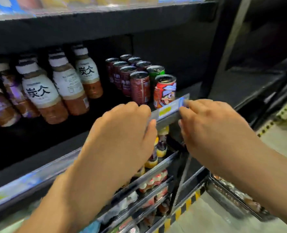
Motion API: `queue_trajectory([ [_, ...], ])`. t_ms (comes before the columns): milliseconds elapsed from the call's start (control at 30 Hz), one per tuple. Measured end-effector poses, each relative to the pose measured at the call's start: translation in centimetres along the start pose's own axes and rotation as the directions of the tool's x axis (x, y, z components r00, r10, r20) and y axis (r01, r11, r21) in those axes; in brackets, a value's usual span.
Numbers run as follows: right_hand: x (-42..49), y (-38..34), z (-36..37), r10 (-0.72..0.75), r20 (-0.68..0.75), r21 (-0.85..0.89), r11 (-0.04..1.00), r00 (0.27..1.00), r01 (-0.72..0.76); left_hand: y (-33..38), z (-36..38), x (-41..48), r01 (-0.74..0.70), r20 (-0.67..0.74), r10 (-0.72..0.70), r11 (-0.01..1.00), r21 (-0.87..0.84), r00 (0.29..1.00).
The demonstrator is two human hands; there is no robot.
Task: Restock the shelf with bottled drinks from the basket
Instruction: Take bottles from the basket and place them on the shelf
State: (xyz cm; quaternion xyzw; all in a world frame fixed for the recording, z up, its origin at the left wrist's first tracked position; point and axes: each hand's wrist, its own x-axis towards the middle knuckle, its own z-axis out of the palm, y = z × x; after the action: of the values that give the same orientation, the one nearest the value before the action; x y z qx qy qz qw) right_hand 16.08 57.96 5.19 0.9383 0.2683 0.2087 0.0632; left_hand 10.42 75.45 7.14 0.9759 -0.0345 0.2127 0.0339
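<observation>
Both my hands are at the front edge of a dark shelf (38,142). My left hand (122,132) and my right hand (211,125) each pinch an end of a clear price-label strip (168,111) with a yellow and blue tag. Behind the strip stands a red cartoon can (164,91), beside a green can (156,71) and several dark red cans (139,86). White-labelled brown bottled drinks (43,96) stand in rows at the left of the same shelf. No bottle is in either hand. The basket (237,197) sits on the floor at lower right.
A shelf above (88,22) overhangs the drinks. Lower shelves hold small yellow-capped bottles (161,147) and red and white packs (152,182). Yellow and black tape (186,206) marks the floor edge. A dark cabinet stands at the right.
</observation>
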Motion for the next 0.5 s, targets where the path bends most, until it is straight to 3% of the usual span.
queue_trajectory([
  [100, -4.2, 3.9, 0.6, 0.175, 0.040, -0.082, 0.982, 0.984, -0.171, 4.8, 2.0, 1.7, -0.226, -0.031, 0.226, 0.974, 0.001, 0.974],
  [233, -10.2, 8.6, 2.0, 0.418, 0.206, -0.197, 0.903, 0.885, -0.381, 11.8, 6.1, 3.1, -0.436, 0.102, 0.445, 0.895, -0.096, 0.890],
  [333, -13.7, 11.8, 3.2, 0.547, 0.307, -0.264, 0.835, 0.779, -0.483, 17.4, 9.8, 4.0, -0.561, 0.080, 0.580, 0.809, -0.176, 0.811],
  [500, -18.0, 18.4, 8.0, 0.680, 0.455, -0.279, 0.721, 0.574, -0.634, 26.8, 18.0, 5.8, -0.661, 0.183, 0.708, 0.704, -0.260, 0.682],
])
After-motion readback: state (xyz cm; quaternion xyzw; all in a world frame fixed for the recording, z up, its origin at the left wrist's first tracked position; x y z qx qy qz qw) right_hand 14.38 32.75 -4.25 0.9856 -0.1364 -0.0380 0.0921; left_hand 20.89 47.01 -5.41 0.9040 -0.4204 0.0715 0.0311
